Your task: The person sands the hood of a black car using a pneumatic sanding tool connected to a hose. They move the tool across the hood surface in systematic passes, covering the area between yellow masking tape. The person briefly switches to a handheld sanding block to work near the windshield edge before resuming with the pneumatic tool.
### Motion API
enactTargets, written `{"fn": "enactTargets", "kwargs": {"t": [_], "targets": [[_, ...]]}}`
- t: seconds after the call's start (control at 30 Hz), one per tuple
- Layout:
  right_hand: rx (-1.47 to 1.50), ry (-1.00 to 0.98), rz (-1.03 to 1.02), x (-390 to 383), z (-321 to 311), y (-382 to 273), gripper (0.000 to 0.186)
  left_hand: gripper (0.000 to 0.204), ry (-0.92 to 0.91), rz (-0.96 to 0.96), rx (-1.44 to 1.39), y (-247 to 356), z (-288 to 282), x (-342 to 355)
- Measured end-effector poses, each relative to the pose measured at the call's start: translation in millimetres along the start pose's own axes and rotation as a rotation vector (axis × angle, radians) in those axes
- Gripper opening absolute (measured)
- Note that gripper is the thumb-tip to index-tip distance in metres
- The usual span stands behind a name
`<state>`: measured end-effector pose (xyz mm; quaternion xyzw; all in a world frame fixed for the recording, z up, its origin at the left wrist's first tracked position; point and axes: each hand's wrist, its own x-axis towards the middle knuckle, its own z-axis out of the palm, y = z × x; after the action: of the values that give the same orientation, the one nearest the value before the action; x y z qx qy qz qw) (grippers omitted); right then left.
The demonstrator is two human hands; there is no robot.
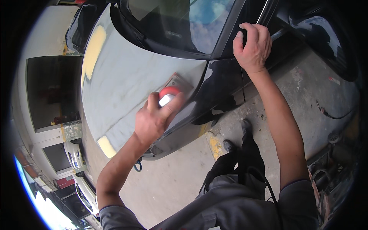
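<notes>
My left hand (152, 124) is wrapped around a power sander (169, 91) with a red body, a silver top and a flat rectangular pad. The pad lies on the car hood (130, 76), near the hood's rear corner by the windshield, and looks slightly smeared by motion. Dull grey covers the hood, with a pale yellow patch (95, 50) at the far left and a smaller yellow patch (106, 147) at the front edge. My right hand (253, 48) has its fingers curled over the dark window pillar (234, 32) beside the windshield.
The glossy black fender (220, 84) drops away right of the hood. A black side mirror (320, 38) juts out at upper right. A dark hose end (326, 112) lies on the concrete floor (165, 191). White cars (86, 193) stand at lower left.
</notes>
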<state>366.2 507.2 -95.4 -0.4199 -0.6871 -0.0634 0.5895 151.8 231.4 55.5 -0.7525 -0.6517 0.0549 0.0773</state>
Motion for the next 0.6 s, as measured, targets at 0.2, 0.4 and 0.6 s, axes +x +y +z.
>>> {"fn": "enactTargets", "kwargs": {"t": [0.2,0.4,0.6], "targets": [[0.027,0.038,-0.01,-5.0,8.7,2.3,0.03,0.075,-0.016,0.008,0.015,-4.8,4.8,-44.8],[0.002,0.093,-0.055,-3.8,15.0,10.1,0.03,0.065,0.018,0.004,0.029,-7.5,9.4,-75.8],[0.007,0.051,-0.019,-5.4,5.3,1.1,0.026,0.062,-0.003,0.033,0.053,7.8,4.9,-46.2]]}}
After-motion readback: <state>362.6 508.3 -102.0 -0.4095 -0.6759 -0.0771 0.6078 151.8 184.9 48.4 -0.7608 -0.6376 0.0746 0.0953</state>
